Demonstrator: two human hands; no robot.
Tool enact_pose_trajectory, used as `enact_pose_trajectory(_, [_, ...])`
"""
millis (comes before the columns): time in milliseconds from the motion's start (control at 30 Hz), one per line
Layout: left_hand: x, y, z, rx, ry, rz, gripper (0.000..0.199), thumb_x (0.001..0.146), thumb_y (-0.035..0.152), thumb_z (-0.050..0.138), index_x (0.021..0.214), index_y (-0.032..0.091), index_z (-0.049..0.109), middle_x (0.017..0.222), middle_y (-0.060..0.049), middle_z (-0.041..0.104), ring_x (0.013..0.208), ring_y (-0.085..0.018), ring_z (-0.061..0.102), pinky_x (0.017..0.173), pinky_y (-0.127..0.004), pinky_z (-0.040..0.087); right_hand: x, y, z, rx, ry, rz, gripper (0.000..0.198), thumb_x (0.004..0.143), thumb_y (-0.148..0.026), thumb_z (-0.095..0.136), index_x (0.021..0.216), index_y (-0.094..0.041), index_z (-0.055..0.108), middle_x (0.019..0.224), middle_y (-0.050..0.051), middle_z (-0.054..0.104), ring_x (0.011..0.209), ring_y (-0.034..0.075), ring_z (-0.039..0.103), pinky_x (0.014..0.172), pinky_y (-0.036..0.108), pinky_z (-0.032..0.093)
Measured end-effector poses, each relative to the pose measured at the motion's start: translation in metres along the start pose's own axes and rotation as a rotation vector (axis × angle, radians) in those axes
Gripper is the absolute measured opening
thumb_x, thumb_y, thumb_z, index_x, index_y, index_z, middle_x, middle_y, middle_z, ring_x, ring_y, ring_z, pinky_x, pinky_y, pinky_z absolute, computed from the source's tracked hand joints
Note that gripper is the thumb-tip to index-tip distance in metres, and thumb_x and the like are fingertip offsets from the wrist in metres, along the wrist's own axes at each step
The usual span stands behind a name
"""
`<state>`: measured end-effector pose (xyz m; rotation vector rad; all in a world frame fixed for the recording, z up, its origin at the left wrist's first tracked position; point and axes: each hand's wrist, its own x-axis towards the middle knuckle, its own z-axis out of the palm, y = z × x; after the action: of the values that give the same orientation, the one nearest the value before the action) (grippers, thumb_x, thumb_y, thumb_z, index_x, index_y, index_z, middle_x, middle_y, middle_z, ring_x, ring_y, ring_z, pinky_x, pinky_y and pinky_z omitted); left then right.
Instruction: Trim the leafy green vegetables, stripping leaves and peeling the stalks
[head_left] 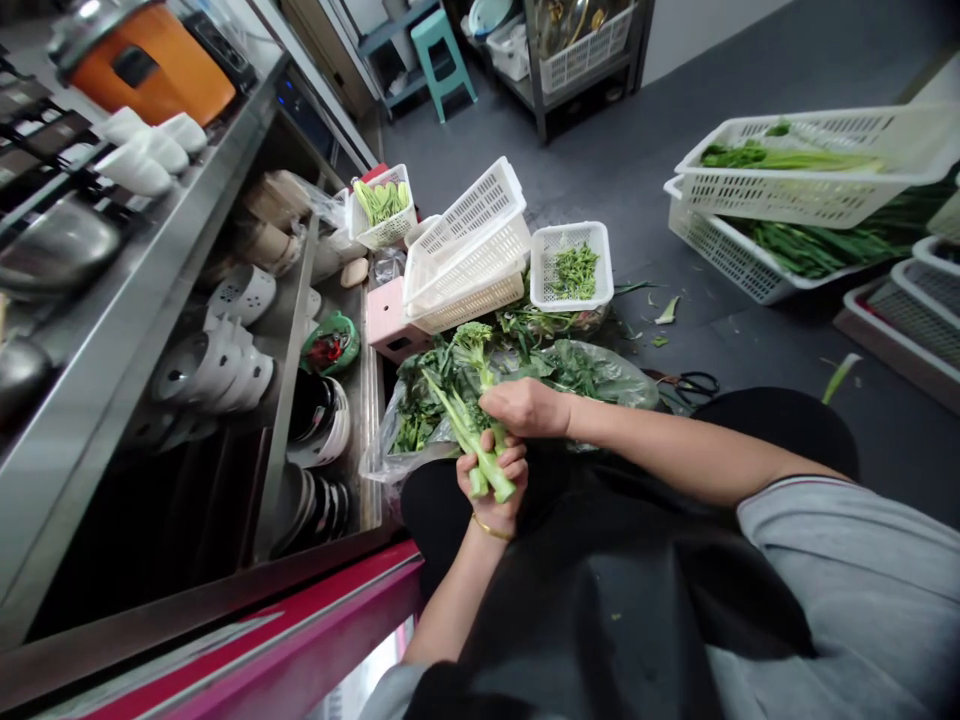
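Thick green broccolini stalks [471,440] lie in the grip of my left hand [496,478], cut ends toward me. A floret head [472,342] rises at their far end. Closed in a pinch, my right hand [529,407] is at the upper part of one stem, just above the left. What exactly its fingers pinch is partly hidden behind them. Beneath both hands, a clear plastic bag [626,378] lies spread with leafy greens [574,365] on it. Scissors [686,383] rest on the floor to the right of the bag.
Ahead stand a white basket of cut green pieces [574,272], stacked white baskets [469,245] and a pink stool [390,318]. Steel shelving [172,250] with bowls runs along my left. To the right are baskets of long greens [810,165]. Scraps [667,310] litter the dark floor.
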<state>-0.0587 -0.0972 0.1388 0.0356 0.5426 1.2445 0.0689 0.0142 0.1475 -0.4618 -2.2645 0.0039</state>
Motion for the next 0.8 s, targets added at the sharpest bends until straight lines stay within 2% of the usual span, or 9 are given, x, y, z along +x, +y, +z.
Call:
enact_pose_trajectory(100, [0.013,0.003,-0.005,0.052,-0.002,0.02,0.023,0.058,0.028,0.061,0.072,0.018,0.046,0.083,-0.006,0.049,0.061,-0.008,0.042,0.052,-0.018,0.037,-0.01,0.018,-0.011,0.029,0.106,0.217,0.019,0.094,-0.031,0.04,0.093,-0.016,0.053,0.074,0.005,0.06,0.066,0.015,0.057,0.061,0.026,0.044])
enact_pose_trajectory(200, [0.027,0.005,-0.017,0.239,0.03,0.082,0.02,0.058,0.026,0.062,0.073,0.017,0.054,0.087,-0.008,0.055,0.065,-0.012,0.048,0.058,-0.025,0.042,-0.012,0.085,-0.035,-0.063,0.171,0.609,0.028,0.091,-0.042,0.046,0.098,-0.017,0.055,0.078,0.007,0.062,0.069,0.018,0.059,0.066,0.03,0.047])
enact_pose_trajectory(300, [0.039,0.006,-0.029,0.386,0.079,0.208,0.021,0.059,0.024,0.067,0.077,0.016,0.06,0.089,-0.007,0.057,0.066,-0.014,0.052,0.06,-0.029,0.045,-0.007,0.167,-0.054,-0.16,0.102,0.884,0.048,0.08,-0.053,0.058,0.107,-0.013,0.056,0.084,0.012,0.063,0.078,0.025,0.061,0.071,0.037,0.048])
enact_pose_trajectory(400, [0.047,0.004,-0.036,0.488,0.134,0.274,0.025,0.06,0.023,0.07,0.083,0.016,0.063,0.09,-0.007,0.058,0.069,-0.015,0.054,0.061,-0.03,0.047,-0.002,0.199,-0.056,-0.166,-0.013,1.077,0.054,0.072,-0.055,0.066,0.101,-0.01,0.061,0.086,0.016,0.063,0.082,0.029,0.061,0.073,0.043,0.049])
enact_pose_trajectory(467, [0.05,0.001,-0.038,0.546,0.158,0.281,0.026,0.06,0.024,0.072,0.084,0.015,0.064,0.09,-0.007,0.058,0.07,-0.015,0.055,0.061,-0.03,0.048,0.001,0.176,-0.046,0.03,-0.142,1.124,0.042,0.075,-0.053,0.064,0.086,-0.013,0.065,0.075,0.012,0.063,0.073,0.025,0.062,0.068,0.038,0.049])
enact_pose_trajectory(567, [0.051,-0.004,-0.035,0.599,0.144,0.266,0.029,0.059,0.027,0.073,0.084,0.014,0.064,0.088,-0.008,0.06,0.067,-0.015,0.056,0.061,-0.031,0.049,0.004,0.105,-0.015,0.644,-0.44,1.092,0.036,0.072,-0.052,0.065,0.073,-0.016,0.065,0.055,0.002,0.059,0.049,0.014,0.055,0.048,0.027,0.044])
enact_pose_trajectory(600, [0.05,-0.005,-0.033,0.611,0.125,0.247,0.029,0.059,0.027,0.072,0.083,0.014,0.064,0.088,-0.008,0.061,0.066,-0.015,0.056,0.06,-0.031,0.049,0.003,0.081,-0.003,0.825,-0.46,1.113,0.036,0.071,-0.052,0.066,0.072,-0.016,0.063,0.05,0.0,0.056,0.042,0.012,0.051,0.042,0.024,0.04])
enact_pose_trajectory(700, [0.048,-0.009,-0.024,0.659,0.073,0.183,0.024,0.058,0.023,0.07,0.079,0.014,0.064,0.087,-0.008,0.064,0.069,-0.017,0.06,0.066,-0.031,0.05,-0.011,0.036,0.014,0.991,-0.21,1.295,0.033,0.073,-0.049,0.063,0.066,-0.017,0.057,0.04,-0.005,0.046,0.034,0.008,0.04,0.035,0.021,0.031])
enact_pose_trajectory(800, [0.043,-0.012,-0.019,0.681,0.064,0.132,0.023,0.057,0.015,0.066,0.08,0.013,0.065,0.085,-0.008,0.066,0.082,-0.02,0.064,0.073,-0.03,0.049,-0.048,0.034,-0.03,0.881,0.09,1.413,0.028,0.074,-0.044,0.062,0.067,-0.018,0.055,0.049,-0.001,0.057,0.036,0.008,0.04,0.036,0.022,0.032])
